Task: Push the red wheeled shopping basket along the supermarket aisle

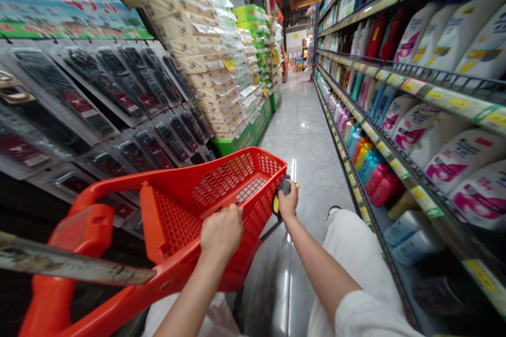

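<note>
A red plastic shopping cart [253, 221] stands in the aisle, turned at an angle, with nothing visible in its basket. My left hand [222, 231] is closed over the basket's near side rim. Low at the cart's front end, my right hand [288, 200] is wrapped round a black, grey and yellow tape measure [276, 203]. The tape measure is right beside the basket's front corner; whether it touches the plastic I cannot tell. My fingers hide part of it, and no drawn-out tape can be made out.
Packaged belts [134, 79] hang on the left rack, with stacked tissue packs [197, 47] beyond. Shelves of shampoo bottles [470, 158] run along my right side. A metal bar [75, 263] crosses the cart's handle end. The tiled floor [296, 110] leads ahead between them.
</note>
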### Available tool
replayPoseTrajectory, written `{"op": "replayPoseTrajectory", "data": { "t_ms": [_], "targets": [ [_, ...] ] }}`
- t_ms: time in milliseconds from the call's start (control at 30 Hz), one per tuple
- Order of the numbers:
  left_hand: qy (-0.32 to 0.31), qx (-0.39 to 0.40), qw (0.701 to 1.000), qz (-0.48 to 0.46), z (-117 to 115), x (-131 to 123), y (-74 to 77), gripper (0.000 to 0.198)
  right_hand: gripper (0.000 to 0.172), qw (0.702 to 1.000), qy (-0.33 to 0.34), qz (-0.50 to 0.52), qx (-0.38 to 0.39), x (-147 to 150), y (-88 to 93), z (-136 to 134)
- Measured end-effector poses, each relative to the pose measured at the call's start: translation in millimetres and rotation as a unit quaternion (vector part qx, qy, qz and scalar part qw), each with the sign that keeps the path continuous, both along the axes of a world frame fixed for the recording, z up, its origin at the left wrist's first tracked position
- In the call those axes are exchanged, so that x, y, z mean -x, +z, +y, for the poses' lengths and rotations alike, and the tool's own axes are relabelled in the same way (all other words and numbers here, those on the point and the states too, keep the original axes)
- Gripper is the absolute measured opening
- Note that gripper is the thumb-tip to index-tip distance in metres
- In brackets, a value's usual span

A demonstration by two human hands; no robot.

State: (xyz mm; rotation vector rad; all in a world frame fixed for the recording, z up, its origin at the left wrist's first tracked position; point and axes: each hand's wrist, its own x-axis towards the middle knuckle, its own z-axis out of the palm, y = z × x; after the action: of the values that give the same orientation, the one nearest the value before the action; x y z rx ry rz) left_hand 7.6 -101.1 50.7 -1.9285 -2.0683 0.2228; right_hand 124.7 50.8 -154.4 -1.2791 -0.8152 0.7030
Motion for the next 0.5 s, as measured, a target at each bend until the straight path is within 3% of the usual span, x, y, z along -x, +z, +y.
{"op": "replayPoseTrajectory", "data": {
  "t_ms": [133,233,367,433,500],
  "targets": [
    [0.001,-0.002,1.0,0.001,-1.3,0.3,0.3,0.046,0.04,0.995,0.027,0.028,0.091,1.1,-24.1,-6.9],
    [0.002,-0.003,1.0,-0.001,-1.3,0.2,1.4,0.046,0.036,0.997,0.041,0.037,0.059,-10.9,-5.3,9.6],
    [0.004,0.002,1.0,-0.007,-1.6,0.2,2.6,0.046,0.047,0.996,0.043,0.022,-0.073,-31.7,35.2,37.1],
    [0.002,0.007,1.0,-0.008,-2.0,0.5,2.7,0.046,0.051,0.994,0.045,-0.006,-0.102,-36.1,37.1,43.2],
    [0.0,0.01,1.0,-0.008,-2.4,1.0,2.3,0.046,0.052,0.996,0.046,-0.018,-0.07,-35.7,22.2,42.0]
  ]
}}
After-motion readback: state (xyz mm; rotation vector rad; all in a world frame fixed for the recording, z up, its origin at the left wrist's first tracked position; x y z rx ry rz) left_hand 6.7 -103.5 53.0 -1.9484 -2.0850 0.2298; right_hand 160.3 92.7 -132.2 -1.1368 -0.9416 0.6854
